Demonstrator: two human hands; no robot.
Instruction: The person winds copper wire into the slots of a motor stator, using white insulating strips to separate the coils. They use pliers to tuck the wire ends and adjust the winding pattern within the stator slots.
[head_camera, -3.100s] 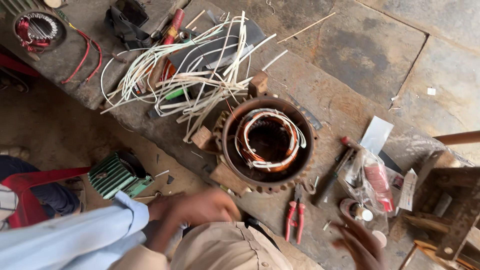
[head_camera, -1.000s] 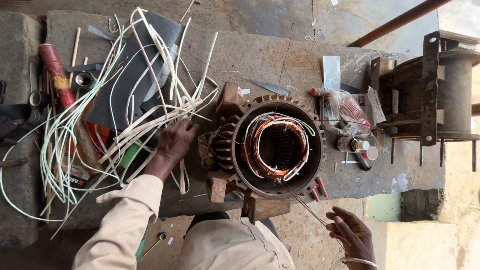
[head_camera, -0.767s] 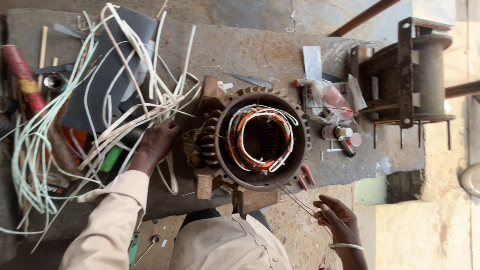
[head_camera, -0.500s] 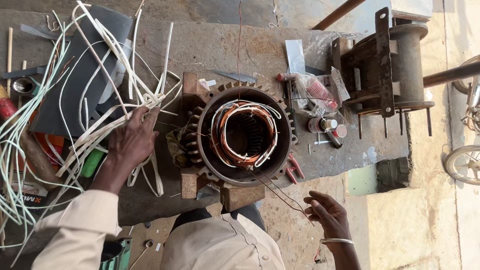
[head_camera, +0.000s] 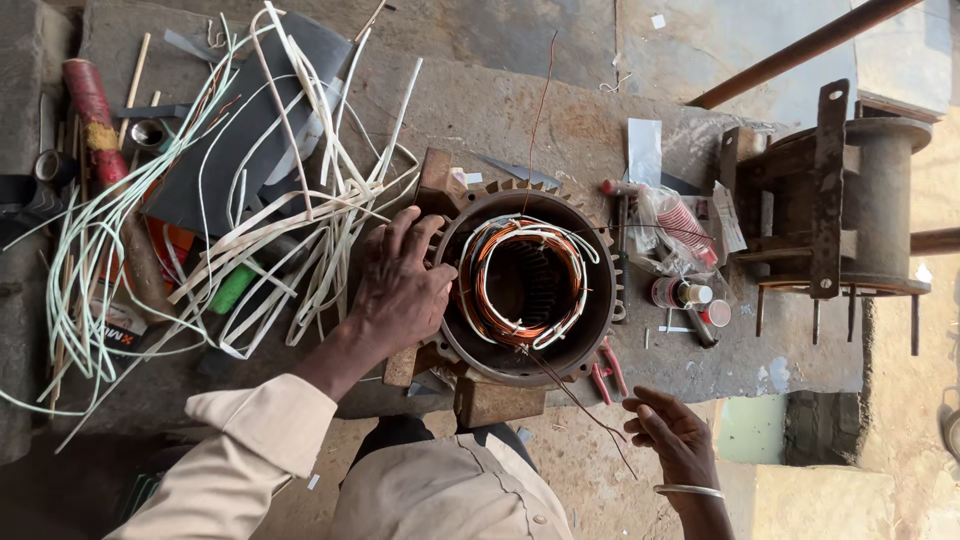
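Motor housing (head_camera: 527, 290) sits mid-bench, copper coils showing in its bore. Left hand (head_camera: 400, 285) lies flat on the housing's left rim, fingers spread, gripping nothing. Right hand (head_camera: 675, 435) hovers near the bench edge, fingers loosely curled, pinching a thin copper wire (head_camera: 575, 395) running up to the coils. White sleeving (head_camera: 250, 220) heaped at left.
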